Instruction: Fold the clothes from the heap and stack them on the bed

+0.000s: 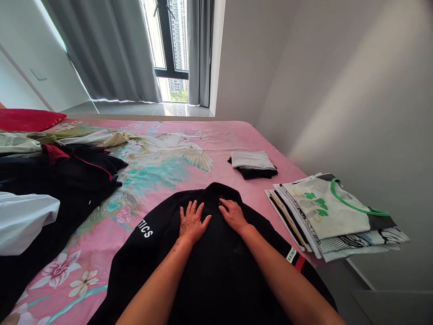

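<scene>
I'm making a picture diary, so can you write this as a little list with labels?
Left hand: flat on the black collared top, fingers spread
Right hand: on the same top, near its collar
Underneath: pink flowered sheet
Right: stack of folded clothes, green-trimmed white shirt uppermost
Farther back: small folded pile, white over black
Left: loose heap of clothes

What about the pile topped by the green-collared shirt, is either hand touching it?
No, the left hand and the right hand both lie on the black garment, apart from the pile.
</scene>
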The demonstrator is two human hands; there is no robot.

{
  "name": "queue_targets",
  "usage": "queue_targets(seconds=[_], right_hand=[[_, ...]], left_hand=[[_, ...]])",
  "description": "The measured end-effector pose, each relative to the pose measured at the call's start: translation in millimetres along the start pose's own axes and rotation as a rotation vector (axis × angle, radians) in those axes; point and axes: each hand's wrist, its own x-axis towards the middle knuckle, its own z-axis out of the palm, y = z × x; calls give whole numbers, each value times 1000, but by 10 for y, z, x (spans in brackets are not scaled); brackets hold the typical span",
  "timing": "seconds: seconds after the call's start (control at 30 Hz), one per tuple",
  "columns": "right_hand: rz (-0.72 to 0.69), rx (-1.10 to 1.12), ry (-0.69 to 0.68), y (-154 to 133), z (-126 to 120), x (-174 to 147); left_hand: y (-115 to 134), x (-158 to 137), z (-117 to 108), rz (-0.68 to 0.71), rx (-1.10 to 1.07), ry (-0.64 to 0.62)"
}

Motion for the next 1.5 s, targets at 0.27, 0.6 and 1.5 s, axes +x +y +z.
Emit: queue_targets(seconds=[0.27, 0.6, 1.5], right_hand=[[98, -163, 327, 671, -726, -681], [378, -135, 200, 939, -726, -669], [360, 0, 359, 1097, -580, -728]], left_hand=[[20, 16, -17, -4, 2, -6], [-8, 41, -28, 9, -47, -2], [-800, 974, -1091, -41, -181, -126]])
